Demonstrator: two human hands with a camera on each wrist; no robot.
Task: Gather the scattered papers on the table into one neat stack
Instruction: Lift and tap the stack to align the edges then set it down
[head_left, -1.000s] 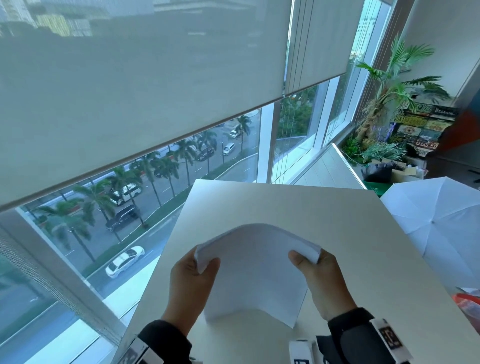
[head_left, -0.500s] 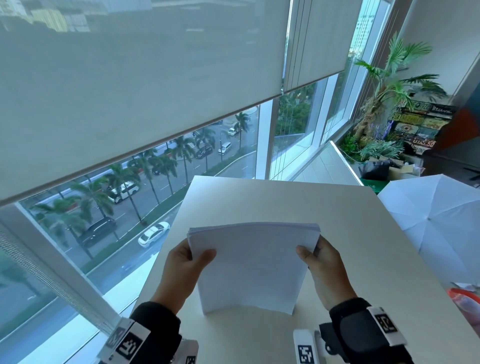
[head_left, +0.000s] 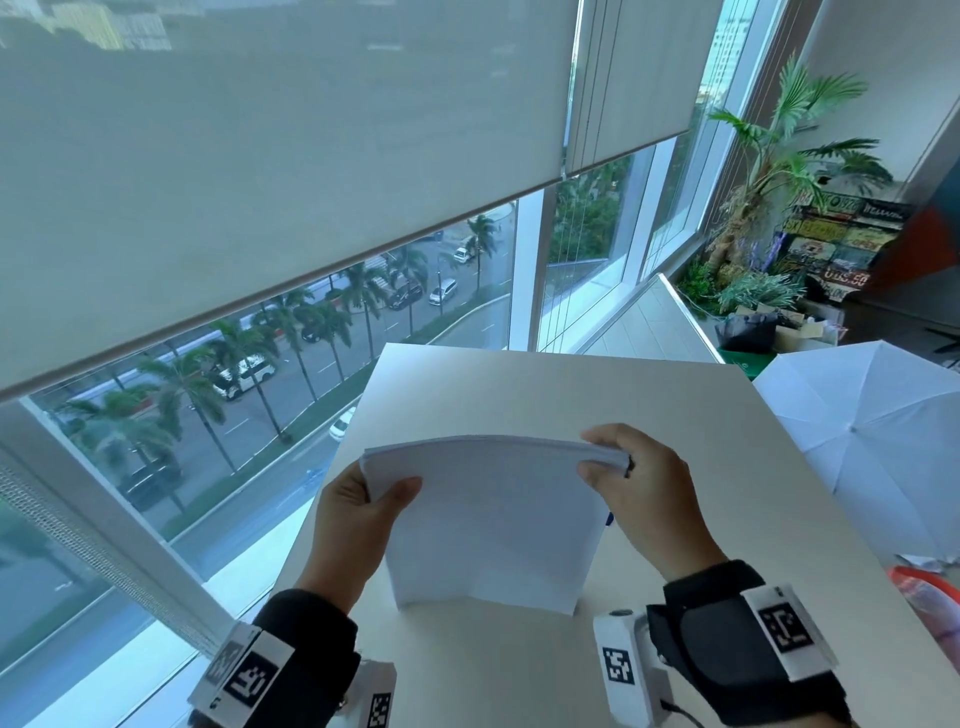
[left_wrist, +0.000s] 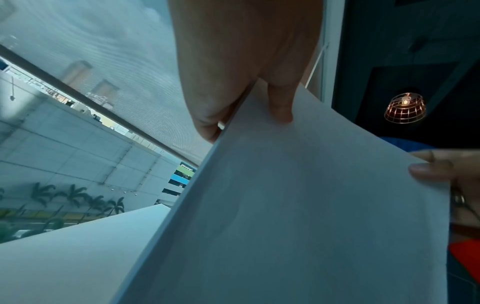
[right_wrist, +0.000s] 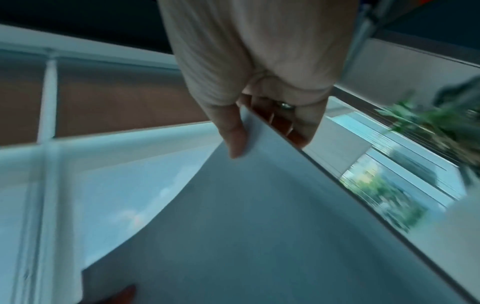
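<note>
The paper stack hides the fingers of both hands behind it in the head view; only thumbs show in front. The right-wrist view is smeared with motion blur, the plant at 2 o'clock a green streak. An orange object at 4 o'clock is cut off, unidentifiable.

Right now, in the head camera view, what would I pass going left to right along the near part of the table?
Left hand → stack of papers → right hand → white umbrella.

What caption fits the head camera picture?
Both hands, left hand and right hand, stand a paper stack upright on the table.
</note>
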